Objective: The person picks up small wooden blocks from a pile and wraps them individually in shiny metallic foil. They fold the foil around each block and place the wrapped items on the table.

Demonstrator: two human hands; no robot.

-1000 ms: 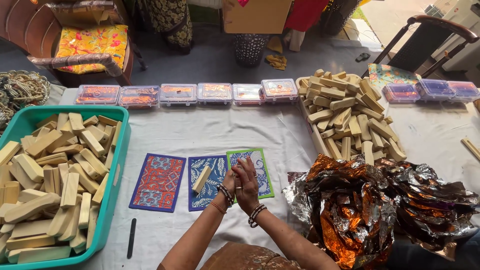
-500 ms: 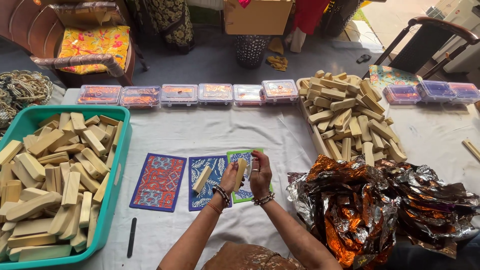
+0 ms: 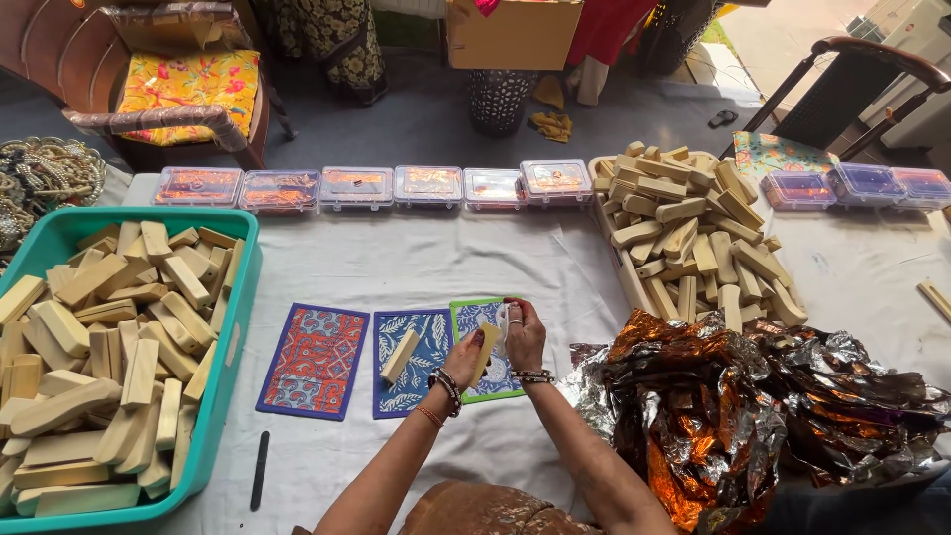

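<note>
head view: left hand (image 3: 462, 359) grips a pale wooden block (image 3: 484, 353), right hand (image 3: 523, 337) closed on a small white piece (image 3: 503, 319), over the green-edged patterned mat (image 3: 477, 319). at nine o'clock, another block (image 3: 399, 356) lies on the blue mat (image 3: 424, 363); the red mat (image 3: 314, 361) holds none. teal tub (image 3: 241, 279) and twelve-to-two o'clock pile (image 3: 693, 233) hold many more.

Tub (image 3: 238, 297) of blocks (image 3: 99, 347) left, three mats (image 3: 317, 362) centre, foil (image 3: 753, 416) right.

Both hands (image 3: 495, 347) raised, fingers pinched.
</note>
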